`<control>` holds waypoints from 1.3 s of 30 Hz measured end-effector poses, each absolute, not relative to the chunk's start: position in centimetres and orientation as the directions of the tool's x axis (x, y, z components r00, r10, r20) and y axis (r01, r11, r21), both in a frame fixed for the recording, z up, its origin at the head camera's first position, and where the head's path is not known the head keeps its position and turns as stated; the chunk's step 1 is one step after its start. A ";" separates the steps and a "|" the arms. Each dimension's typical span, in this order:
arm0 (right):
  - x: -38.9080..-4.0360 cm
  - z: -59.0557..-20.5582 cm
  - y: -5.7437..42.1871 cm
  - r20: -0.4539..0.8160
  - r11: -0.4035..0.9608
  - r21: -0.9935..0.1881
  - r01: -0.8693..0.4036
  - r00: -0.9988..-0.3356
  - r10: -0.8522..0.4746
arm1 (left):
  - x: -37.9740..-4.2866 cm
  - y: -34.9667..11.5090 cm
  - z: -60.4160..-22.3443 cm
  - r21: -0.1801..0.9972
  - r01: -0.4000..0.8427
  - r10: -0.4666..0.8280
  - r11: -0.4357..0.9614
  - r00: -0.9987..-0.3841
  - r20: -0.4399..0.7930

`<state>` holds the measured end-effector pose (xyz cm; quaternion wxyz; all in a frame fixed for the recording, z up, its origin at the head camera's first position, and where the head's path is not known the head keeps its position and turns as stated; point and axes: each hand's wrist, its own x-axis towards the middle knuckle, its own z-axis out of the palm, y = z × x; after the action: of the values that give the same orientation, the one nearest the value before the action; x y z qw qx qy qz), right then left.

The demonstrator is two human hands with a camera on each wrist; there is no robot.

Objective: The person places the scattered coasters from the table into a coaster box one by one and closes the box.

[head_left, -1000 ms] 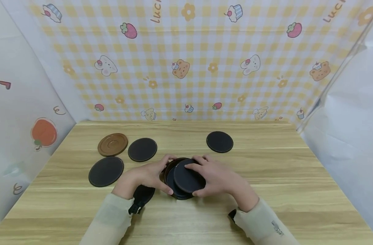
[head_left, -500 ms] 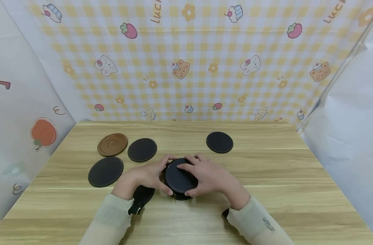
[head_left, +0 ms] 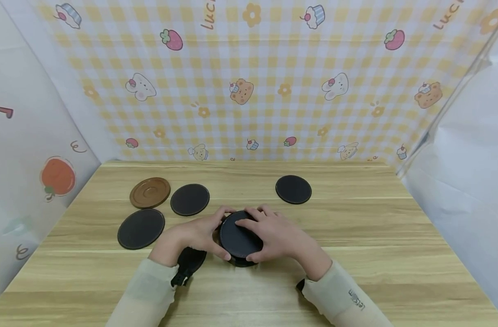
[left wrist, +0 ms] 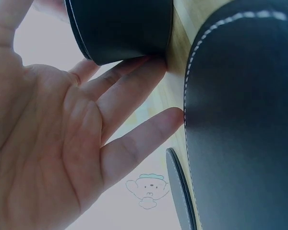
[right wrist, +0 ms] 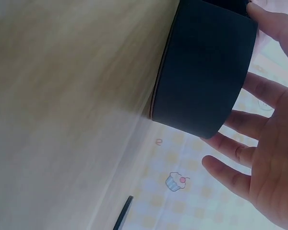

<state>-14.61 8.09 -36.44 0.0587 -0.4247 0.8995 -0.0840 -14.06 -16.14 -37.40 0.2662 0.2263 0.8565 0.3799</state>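
Observation:
A round black leather coaster holder (right wrist: 201, 67) stands upright at the middle of the table. On its top lies a round black coaster (head_left: 238, 236) with stitching round its edge. My left hand (head_left: 199, 234) holds the holder's left side, thumb at the front and fingers behind. In the left wrist view, the palm of that hand (left wrist: 48, 134) stands apart from the holder's wall (left wrist: 125, 28). With thumb and fingers, my right hand (head_left: 279, 236) grips the coaster's right side at the holder's rim. The inside of the holder is hidden under the coaster.
Two black coasters (head_left: 190, 200) (head_left: 141, 229) and a brown wooden disc (head_left: 150, 193) lie at the left. Another coaster (head_left: 293, 189) is at the back right. A dark disc (head_left: 194, 258) shows beneath my left wrist. A patterned cloth (head_left: 249, 118) hangs behind the table (head_left: 396, 254).
My right hand has moved left with the coaster, from overhanging the holder's right side to lying over its top. My left hand has stayed on the holder. The last half second shows hardly any movement.

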 end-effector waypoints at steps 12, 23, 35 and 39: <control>-14.6 -36.5 8.6 -0.021 0.608 -0.211 -0.765 -0.619 -0.785 | -14.1 -16.2 -37.4 0.773 0.189 0.593 0.605 -0.755 -0.279; -14.9 -36.4 9.8 -0.049 0.621 -0.277 -0.733 -0.635 -0.771 | -14.0 -16.2 -37.6 0.774 0.192 0.593 0.604 -0.757 -0.275; -16.3 -36.5 12.3 -0.034 0.615 -0.355 -0.704 -0.648 -0.761 | -14.0 -16.2 -37.4 0.769 0.204 0.590 0.605 -0.764 -0.262; -17.0 -36.1 13.4 -0.023 0.633 -0.363 -0.684 -0.672 -0.740 | -14.0 -16.2 -37.4 0.767 0.188 0.579 0.614 -0.768 -0.275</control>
<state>-16.96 13.44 -36.12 0.0851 -0.3957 0.8995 -0.1642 -14.02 -16.20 -37.40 0.2579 0.2229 0.8604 0.3787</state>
